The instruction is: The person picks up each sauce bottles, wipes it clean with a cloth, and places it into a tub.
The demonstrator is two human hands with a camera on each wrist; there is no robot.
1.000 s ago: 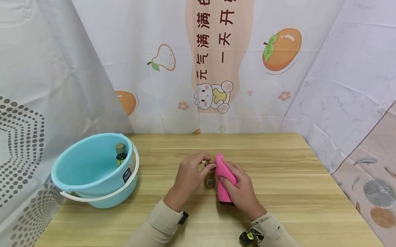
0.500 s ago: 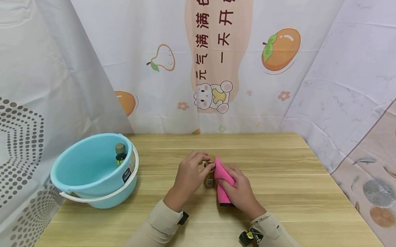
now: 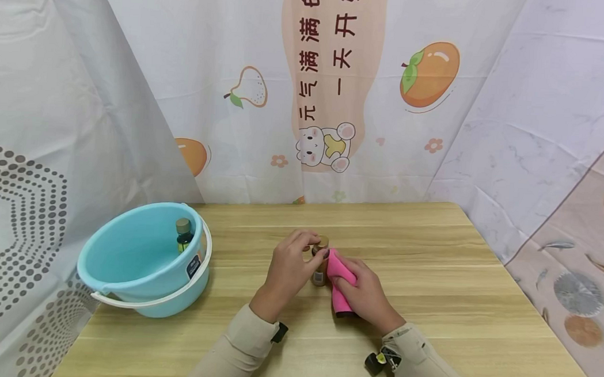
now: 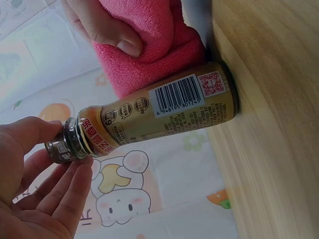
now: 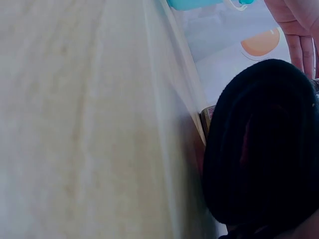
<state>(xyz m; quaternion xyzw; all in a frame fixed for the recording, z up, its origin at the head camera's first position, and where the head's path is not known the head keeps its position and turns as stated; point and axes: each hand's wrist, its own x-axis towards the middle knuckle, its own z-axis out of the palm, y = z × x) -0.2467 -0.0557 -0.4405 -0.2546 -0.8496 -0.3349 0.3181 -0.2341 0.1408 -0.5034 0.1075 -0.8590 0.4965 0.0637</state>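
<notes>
A small glass bottle (image 3: 319,277) with a gold-brown label stands upright on the table. My left hand (image 3: 287,271) pinches it at the capped neck between thumb and fingers; in the left wrist view the cap (image 4: 59,147) sits on the bottle. A folded pink towel (image 3: 341,270) is gripped in my right hand (image 3: 367,291) and touches the bottle's right side. The left wrist view shows the barcode (image 4: 177,94) facing that camera. In the right wrist view the towel's dark rolled end (image 5: 259,144) hides most of the bottle and the right fingers.
To the left stands a light blue bucket (image 3: 122,246) with a white handle (image 3: 155,303). Inside it is a dark bottle (image 3: 183,236) with a brownish cap. A printed curtain (image 3: 221,143) hangs behind the wooden table (image 3: 471,314).
My right hand's towel has slid down along the bottle's side, baring more of the upper part. My left hand has stayed at the neck, and the bottle has hardly moved.
</notes>
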